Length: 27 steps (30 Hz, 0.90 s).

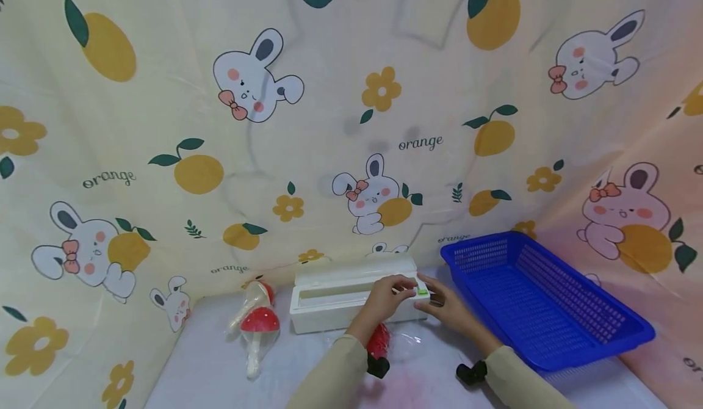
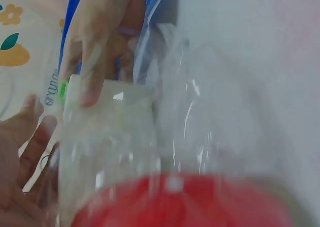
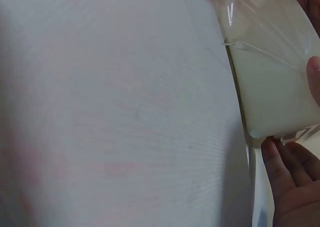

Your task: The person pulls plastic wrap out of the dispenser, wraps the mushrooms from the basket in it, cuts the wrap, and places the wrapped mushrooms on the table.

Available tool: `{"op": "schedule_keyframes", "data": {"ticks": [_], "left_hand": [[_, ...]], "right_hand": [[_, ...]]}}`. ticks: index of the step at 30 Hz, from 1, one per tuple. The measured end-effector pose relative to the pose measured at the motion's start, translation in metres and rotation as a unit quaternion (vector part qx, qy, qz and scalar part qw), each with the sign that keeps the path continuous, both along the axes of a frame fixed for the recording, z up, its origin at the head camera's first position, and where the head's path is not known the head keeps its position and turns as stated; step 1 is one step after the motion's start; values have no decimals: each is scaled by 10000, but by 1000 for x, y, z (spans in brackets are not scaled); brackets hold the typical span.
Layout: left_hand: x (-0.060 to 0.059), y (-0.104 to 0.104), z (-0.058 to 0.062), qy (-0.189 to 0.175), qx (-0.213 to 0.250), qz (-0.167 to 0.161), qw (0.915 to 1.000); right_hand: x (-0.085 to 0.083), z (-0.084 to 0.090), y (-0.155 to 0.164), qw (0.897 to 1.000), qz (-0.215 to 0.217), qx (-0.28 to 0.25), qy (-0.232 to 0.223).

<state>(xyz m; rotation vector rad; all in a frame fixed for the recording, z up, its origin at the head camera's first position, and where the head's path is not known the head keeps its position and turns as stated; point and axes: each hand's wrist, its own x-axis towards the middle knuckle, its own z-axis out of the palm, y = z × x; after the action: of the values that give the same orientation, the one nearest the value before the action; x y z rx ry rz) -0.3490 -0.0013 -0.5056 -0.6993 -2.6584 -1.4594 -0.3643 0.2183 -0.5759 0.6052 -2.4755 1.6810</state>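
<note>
- Plainly, a long white cling-film dispenser box (image 1: pixel 351 299) lay on the bench (image 1: pixel 209 366), close to the curtain with rabbits and oranges (image 1: pixel 165 122) that hung behind it.
- Its long axis ran left to right across the head view, parallel to the curtain; its lid stood open toward the curtain and the slot faced up.
- A small green slider (image 1: pixel 422 290) sat at the box's right end.
- The left hand (image 1: pixel 387 298) rested on the top front edge of the box near that right end, fingers curled over the edge beside the green slider; the grip itself was small in the head view, and in the left wrist view the fingers (image 2: pixel 30 152) lay loosely bent beside the box's end.
- The right hand (image 1: pixel 447 305) was at the right end of the box, its fingers pinching that end; in the left wrist view its fingertips (image 2: pixel 92 87) pressed down on the white end next to the green piece.
- Clear film (image 2: pixel 200 137) spread from the box toward the person, glinting over the bench in both wrist views.
- A red object (image 1: pixel 379 340) lay on the bench just in front of the box, under the left forearm and under the film.
- Two red-capped toy mushrooms wrapped in film (image 1: pixel 258 323) lay left of the box, near but apart from it.
- A blue plastic basket (image 1: pixel 604 336) stood to the right of the box, just beside the right hand, its long axis angled away to the right.
</note>
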Motion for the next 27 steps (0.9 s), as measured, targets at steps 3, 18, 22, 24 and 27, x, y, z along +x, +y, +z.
{"op": "schedule_keyframes", "data": {"ticks": [3, 18, 22, 24, 27], "left_hand": [[-1, 5, -5, -49, -8, 286, 9996], [0, 17, -9, -198, -547, 1172, 9914], [0, 19, -10, -156, -607, 1187, 9909], [-1, 19, -10, -164, -627, 1168, 9910], [0, 19, -9, -108, -667, 1137, 9912]], "right_hand": [[0, 0, -1, 9995, 228, -124, 167], [1, -2, -1, 9996, 282, -35, -15], [1, -4, 0, 9985, 456, -173, 257], [0, -6, 1, 9975, 531, -202, 425], [-1, -7, 2, 9962, 602, -235, 577]]}}
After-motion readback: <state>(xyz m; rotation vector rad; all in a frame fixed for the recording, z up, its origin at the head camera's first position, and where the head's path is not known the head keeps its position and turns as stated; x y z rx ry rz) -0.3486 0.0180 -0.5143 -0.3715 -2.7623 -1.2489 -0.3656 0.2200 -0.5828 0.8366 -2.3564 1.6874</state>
